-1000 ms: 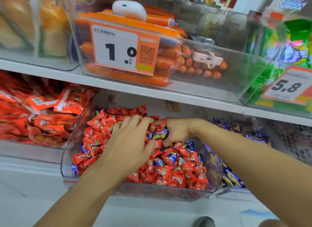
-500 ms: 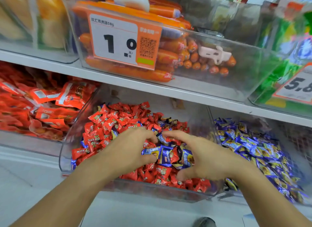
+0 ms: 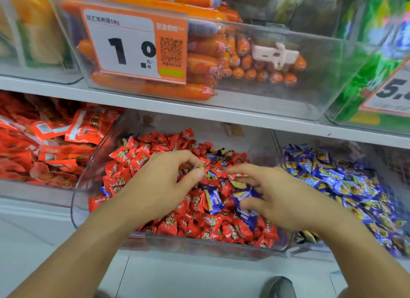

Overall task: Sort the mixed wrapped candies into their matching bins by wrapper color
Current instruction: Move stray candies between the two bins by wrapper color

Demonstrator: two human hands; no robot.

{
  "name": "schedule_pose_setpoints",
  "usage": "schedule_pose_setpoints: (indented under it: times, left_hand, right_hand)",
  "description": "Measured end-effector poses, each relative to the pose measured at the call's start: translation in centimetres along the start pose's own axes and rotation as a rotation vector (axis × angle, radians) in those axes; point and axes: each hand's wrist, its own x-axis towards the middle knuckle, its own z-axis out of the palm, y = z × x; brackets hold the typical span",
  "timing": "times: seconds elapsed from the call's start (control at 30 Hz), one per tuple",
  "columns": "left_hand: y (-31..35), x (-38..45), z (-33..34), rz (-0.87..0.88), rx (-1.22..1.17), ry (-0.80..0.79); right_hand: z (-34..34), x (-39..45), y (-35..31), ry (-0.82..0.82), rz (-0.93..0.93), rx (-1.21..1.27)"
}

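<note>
A clear bin (image 3: 88, 175) on the lower shelf holds a heap of red candies (image 3: 213, 226) with a few blue candies (image 3: 214, 200) mixed in near the middle. To its right, a second clear bin holds the blue candies (image 3: 332, 182). My left hand (image 3: 159, 184) is over the red heap, thumb and forefinger pinched on a small candy whose colour is blurred. My right hand (image 3: 281, 198) hovers over the mixed patch with fingers spread and curled, a blue candy (image 3: 244, 195) lying between thumb and fingers.
A bin of larger red packets (image 3: 51, 147) stands at the left. On the shelf above, a clear bin of orange sausages (image 3: 199, 62) carries a "1.0" price tag (image 3: 133, 47); green packs (image 3: 363, 84) are at the right. A shoe (image 3: 277, 286) shows on the floor.
The camera has moved closer. My left hand has pinched shut on a candy; my right hand has shifted slightly right, fingers still spread over the blue candies.
</note>
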Motion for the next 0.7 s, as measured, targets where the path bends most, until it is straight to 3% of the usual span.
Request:
schedule_pose_setpoints:
  times: [0.13,0.3,0.37,0.43,0.53,0.7]
  left_hand:
    - [0.5,0.4,1.0,0.024,0.042,-0.023]
    - [1.2,1.1,1.6,0.054,0.056,0.101]
    - [1.6,1.2,1.7,0.066,0.063,0.104]
    - [1.9,1.1,1.9,0.064,0.044,0.033]
    - [2.6,0.6,2.3,0.063,0.001,-0.114]
    - [3.3,0.7,3.2,0.048,0.124,-0.245]
  right_hand:
    - [-0.5,0.0,-0.1,-0.126,0.020,-0.072]
    - [-1.6,0.6,0.3,0.247,0.013,-0.120]
    - [-1.8,0.5,0.4,0.309,-0.036,-0.194]
    - [-1.9,0.2,0.0,0.213,-0.056,-0.234]
    - [-1.6,0.3,-0.6,-0.058,-0.001,-0.397]
    - [-1.2,2.3,-1.7,-0.205,0.043,-0.465]
